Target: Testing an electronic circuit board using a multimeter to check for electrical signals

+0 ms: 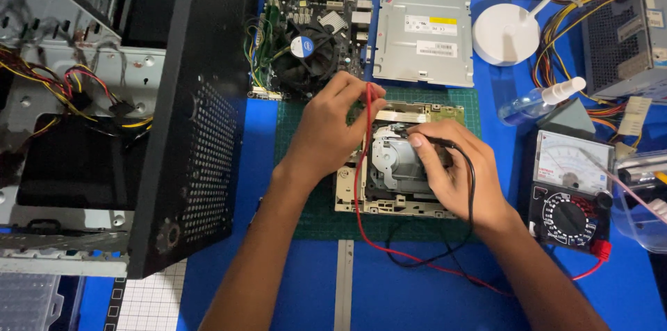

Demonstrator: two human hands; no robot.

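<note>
Blue table point(403, 289), green mat: my left hand point(326, 129) pinches red probe point(370, 95), right hand point(455, 171) pinches black probe point(424, 140) on opened beige optical drive point(389, 171).

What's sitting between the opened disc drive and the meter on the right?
In the head view, the right hand holding the black probe lies between disc drive and meter.

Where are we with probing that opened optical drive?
Done: metal cover off, opened drive on the green mat. In hand: left hand holds the red probe, right hand the black probe, both on the drive. Left: reading the analog multimeter; needle unclear.
</note>
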